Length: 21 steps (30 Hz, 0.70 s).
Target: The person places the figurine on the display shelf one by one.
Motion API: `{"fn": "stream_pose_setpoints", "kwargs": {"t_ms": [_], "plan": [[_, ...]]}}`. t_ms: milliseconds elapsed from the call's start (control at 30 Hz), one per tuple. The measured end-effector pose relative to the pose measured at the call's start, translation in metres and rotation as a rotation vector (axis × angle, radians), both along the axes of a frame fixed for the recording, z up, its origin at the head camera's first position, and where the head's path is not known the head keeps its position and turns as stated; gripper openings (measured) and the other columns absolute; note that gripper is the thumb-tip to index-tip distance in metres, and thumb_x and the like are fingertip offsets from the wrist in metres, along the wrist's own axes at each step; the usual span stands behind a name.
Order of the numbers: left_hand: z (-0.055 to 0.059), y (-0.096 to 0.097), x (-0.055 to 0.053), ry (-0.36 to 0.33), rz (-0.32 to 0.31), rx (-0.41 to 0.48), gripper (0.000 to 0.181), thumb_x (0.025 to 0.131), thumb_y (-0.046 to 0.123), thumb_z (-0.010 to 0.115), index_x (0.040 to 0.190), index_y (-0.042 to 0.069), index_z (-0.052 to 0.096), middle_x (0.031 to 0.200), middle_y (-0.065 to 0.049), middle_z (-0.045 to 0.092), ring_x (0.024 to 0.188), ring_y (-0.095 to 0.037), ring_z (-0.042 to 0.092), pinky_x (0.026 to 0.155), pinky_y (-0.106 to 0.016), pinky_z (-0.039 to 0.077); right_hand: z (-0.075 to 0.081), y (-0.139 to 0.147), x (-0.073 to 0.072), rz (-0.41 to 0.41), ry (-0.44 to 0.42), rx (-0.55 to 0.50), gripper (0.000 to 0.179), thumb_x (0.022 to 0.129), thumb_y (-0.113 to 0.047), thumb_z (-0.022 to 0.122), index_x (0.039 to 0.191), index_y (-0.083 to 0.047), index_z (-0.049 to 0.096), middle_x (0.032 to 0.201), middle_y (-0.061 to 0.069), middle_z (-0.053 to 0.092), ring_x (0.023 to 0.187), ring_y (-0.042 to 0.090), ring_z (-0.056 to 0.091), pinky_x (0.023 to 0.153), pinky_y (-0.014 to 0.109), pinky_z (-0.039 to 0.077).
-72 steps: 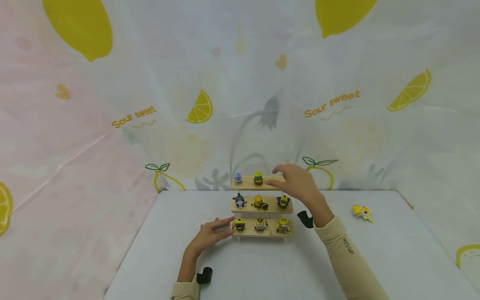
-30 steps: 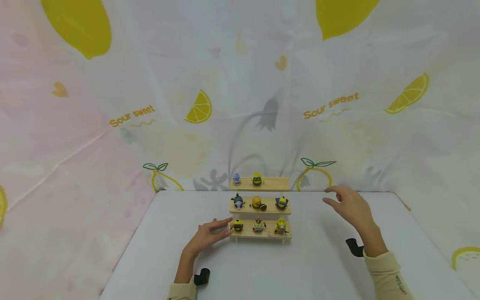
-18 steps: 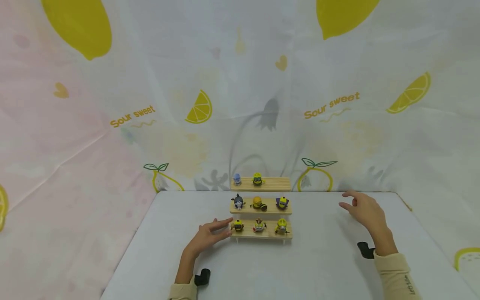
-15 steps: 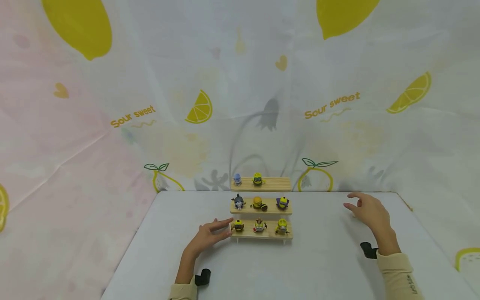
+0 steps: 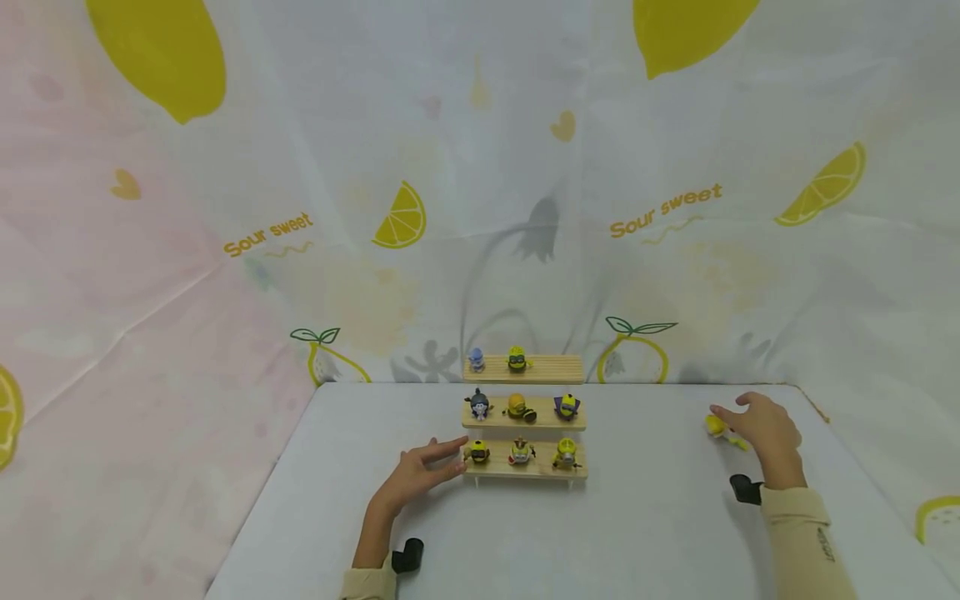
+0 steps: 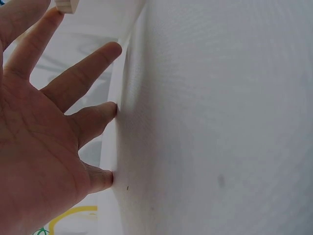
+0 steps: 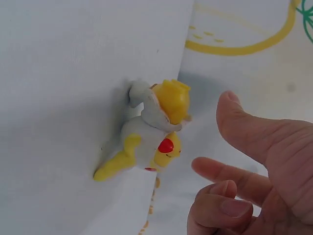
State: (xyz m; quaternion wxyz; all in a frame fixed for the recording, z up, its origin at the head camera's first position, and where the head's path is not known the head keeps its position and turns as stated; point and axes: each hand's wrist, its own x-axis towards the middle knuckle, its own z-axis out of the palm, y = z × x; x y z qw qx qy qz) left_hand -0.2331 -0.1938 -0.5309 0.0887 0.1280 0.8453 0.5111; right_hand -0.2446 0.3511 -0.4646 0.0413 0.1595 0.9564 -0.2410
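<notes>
My right hand (image 5: pixel 771 429) hovers right at a small yellow and white toy figurine (image 5: pixel 716 426) on the right of the table. In the right wrist view the figurine (image 7: pixel 142 132) shows a red cheek, a yellow top piece and a yellow tail; thumb and forefinger are spread apart beside it, with a gap between them and the toy. My left hand (image 5: pixel 420 475) has its fingers stretched, fingertips at the left end of the bottom step of a wooden display stand (image 5: pixel 543 468). In the left wrist view the left hand (image 6: pixel 44 122) has spread fingers touching the white tablecloth.
Small figurines stand on all three steps: a blue one (image 5: pixel 476 359) and a yellow one (image 5: pixel 517 359) on top, several more below, such as a dark-haired one (image 5: pixel 478 405). A white cloth curtain (image 5: pixel 480 275) with lemon prints hangs behind the table (image 5: pixel 637 533).
My right hand has moved right, from the top step's right side to the lone figurine, which shows again from behind the hand. The left hand has stayed in place.
</notes>
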Motion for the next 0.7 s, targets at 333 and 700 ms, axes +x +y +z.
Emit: {"fn": "stream_pose_setpoints", "kwargs": {"t_ms": [333, 700], "plan": [[-0.0002, -0.0018, -0.0019, -0.002, -0.032, -0.012, 0.043, 0.089, 0.035, 0.074, 0.13, 0.025, 0.067, 0.134, -0.001, 0.06, 0.143, -0.042, 0.025, 0.1, -0.073, -0.02, -0.0054, 0.0094, 0.0008, -0.043, -0.129, -0.015, 0.09, 0.089, -0.062, 0.059, 0.123, 0.02, 0.046, 0.124, 0.041, 0.049, 0.096, 0.049, 0.057, 0.065, 0.047, 0.051], [-0.0008, -0.0027, -0.0016, -0.01, -0.024, 0.009, 0.044, 0.089, 0.03, 0.075, 0.131, 0.022, 0.067, 0.135, -0.004, 0.06, 0.143, -0.042, 0.025, 0.102, -0.072, -0.02, -0.0046, 0.0073, 0.006, 0.046, -0.165, -0.058, 0.087, 0.094, -0.059, 0.052, 0.117, 0.025, 0.047, 0.116, 0.043, 0.052, 0.093, 0.047, 0.057, 0.074, 0.052, 0.05]]}}
